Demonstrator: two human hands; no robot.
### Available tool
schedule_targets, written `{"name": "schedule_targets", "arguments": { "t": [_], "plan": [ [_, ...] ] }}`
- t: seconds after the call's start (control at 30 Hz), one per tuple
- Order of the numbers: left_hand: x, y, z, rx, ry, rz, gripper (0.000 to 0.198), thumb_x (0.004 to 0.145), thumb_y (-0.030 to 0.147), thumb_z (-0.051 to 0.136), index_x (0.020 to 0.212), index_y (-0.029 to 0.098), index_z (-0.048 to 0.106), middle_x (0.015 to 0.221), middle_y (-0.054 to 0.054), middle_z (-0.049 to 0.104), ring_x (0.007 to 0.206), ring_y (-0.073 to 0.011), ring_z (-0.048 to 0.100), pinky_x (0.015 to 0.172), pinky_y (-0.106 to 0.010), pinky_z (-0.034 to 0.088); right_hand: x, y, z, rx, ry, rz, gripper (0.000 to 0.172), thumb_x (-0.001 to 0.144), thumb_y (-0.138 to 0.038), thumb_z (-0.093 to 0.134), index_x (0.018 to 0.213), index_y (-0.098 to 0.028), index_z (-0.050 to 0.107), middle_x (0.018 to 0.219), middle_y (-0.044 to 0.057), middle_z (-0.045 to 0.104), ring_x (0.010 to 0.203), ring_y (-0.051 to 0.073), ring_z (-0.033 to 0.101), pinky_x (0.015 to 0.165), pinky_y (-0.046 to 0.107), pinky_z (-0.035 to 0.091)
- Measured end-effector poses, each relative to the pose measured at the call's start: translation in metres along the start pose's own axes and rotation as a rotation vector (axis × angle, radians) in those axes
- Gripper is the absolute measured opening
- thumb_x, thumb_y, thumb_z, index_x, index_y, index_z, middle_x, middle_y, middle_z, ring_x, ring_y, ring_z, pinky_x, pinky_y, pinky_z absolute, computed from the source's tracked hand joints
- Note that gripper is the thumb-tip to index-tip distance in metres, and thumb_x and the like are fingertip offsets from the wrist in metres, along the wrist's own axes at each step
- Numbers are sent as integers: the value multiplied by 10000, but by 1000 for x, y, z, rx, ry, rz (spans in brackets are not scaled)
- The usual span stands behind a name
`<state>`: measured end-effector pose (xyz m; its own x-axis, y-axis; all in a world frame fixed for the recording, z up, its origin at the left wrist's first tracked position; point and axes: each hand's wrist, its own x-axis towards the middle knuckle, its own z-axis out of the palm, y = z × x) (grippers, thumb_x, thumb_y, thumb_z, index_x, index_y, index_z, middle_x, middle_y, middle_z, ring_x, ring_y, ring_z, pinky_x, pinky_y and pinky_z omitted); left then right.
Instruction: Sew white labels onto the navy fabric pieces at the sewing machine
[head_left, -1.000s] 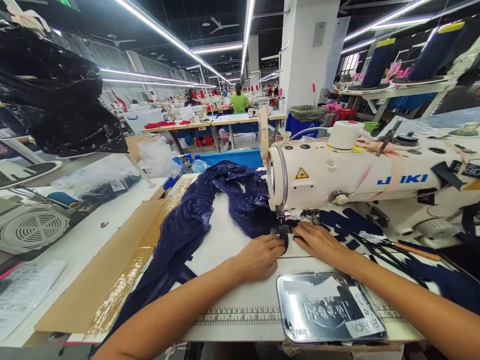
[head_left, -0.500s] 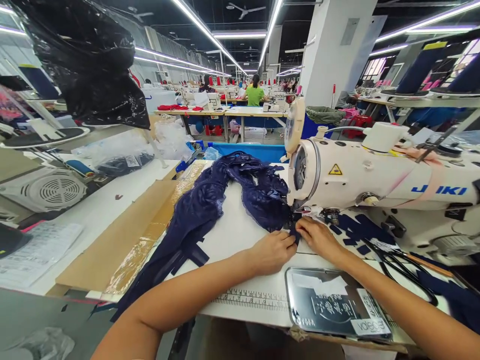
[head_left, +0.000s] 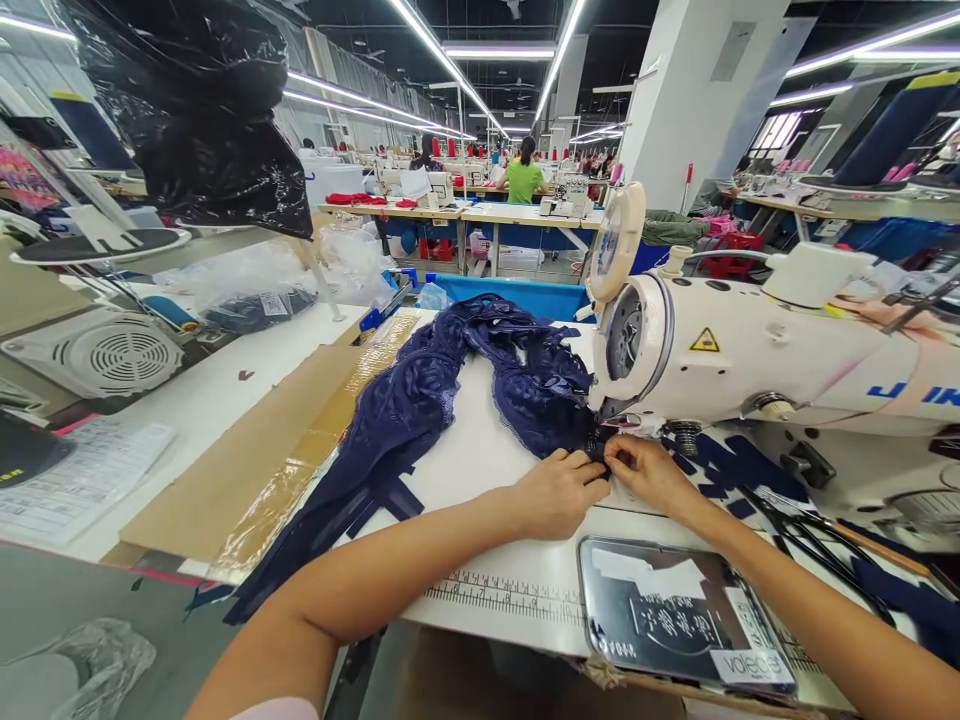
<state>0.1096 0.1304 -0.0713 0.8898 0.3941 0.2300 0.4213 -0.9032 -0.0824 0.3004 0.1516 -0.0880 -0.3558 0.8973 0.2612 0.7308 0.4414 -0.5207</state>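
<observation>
Hands, left hand [head_left: 561,492] and right hand [head_left: 651,474], pinch navy lace [head_left: 450,390] under sewing machine [head_left: 757,350]; partial "JUKI" lettering.

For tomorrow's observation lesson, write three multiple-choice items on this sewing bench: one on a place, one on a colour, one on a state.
1. Where do both hands rest?
A. at the machine's needle
B. on the cardboard
C. on the metal plate

2. What colour is the lace fabric?
A. red
B. navy blue
C. white

3. How does the lace fabric lie?
A. folded flat
B. rolled
C. bunched in a heap

Answers:
1 A, the left hand and right hand meet under the sewing machine head.
2 B, the lace fabric is dark blue.
3 C, it lies crumpled along the table.
</observation>
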Motion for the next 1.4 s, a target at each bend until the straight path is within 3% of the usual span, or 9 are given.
{"name": "schedule_targets", "arguments": {
  "t": [0.1, 0.3, 0.43, 0.57, 0.8, 0.97, 1.23, 1.4],
  "plan": [
    [0, 0, 1, -10, 1, -5, 199, 778, 133, 443, 942, 110, 553, 1142, -107, 569, 969, -230, 498, 735, -333, 398, -6, -2, -1, -72, 28, -116, 130, 790, -183, 403, 696, -211, 487, 669, 17, 563, 608, 162, 518, 585, 296, 427],
    [-2, 0, 10, -16, 66, 27, 228, 805, 124, 424, 976, 82, 569, 1078, -125, 598, 1020, -223, 518, 867, -318, 412, -19, -2, -8, -477, 69, -556, 262, 879, -103, 343, 852, -148, 600, 877, 114, 619, 759, 200, 548, 698, 357, 469],
    [-2, -1, 11, -16, 81, 29, 258, 801, 118, 425, 1005, 57, 572, 1068, -131, 610, 1023, -224, 538, 889, -320, 423, -19, 1, -12, -600, 47, -658, 304, 874, -66, 330, 886, -131, 627, 922, 124, 638, 794, 204, 559, 752, 385, 483],
    [0, -2, 9, -9, 91, 10, 261, 799, 104, 417, 995, 57, 583, 1120, -130, 599, 1018, -213, 552, 899, -313, 426, -13, 6, -16, -628, -10, -704, 301, 870, -61, 339, 896, -135, 629, 960, 115, 645, 837, 192, 569, 783, 371, 494],
    [4, -6, 2, -52, -3, -72, 319, 777, 128, 445, 1067, 90, 574, 1209, -79, 565, 1106, -237, 489, 902, -343, 423, -10, 28, -13, -746, 35, -685, 359, 804, 25, 359, 1020, -136, 596, 1081, 108, 642, 1031, 228, 558, 743, 379, 525],
    [8, -7, -4, -75, -56, -146, 332, 816, 119, 410, 1110, 130, 564, 1243, -22, 546, 1112, -249, 459, 899, -367, 407, -8, 39, -12, -755, 29, -669, 407, 775, 27, 362, 1074, -145, 580, 1135, 109, 623, 959, 222, 608, 731, 378, 538],
    [14, -6, -3, -88, -119, -210, 345, 832, 99, 399, 1135, 160, 554, 1267, -21, 526, 1079, -246, 447, 851, -374, 401, -3, 38, -17, -755, 26, -684, 453, 770, 33, 329, 1103, -140, 582, 1153, 105, 615, 895, 211, 639, 702, 360, 555],
    [15, -5, -1, -83, -129, -230, 345, 836, 113, 403, 1147, 162, 544, 1272, -22, 522, 1063, -242, 454, 832, -376, 396, -3, 42, -14, -715, -9, -631, 446, 780, 7, 360, 1125, -172, 578, 1164, 77, 612, 962, 203, 618, 772, 354, 540]
  ]
}}
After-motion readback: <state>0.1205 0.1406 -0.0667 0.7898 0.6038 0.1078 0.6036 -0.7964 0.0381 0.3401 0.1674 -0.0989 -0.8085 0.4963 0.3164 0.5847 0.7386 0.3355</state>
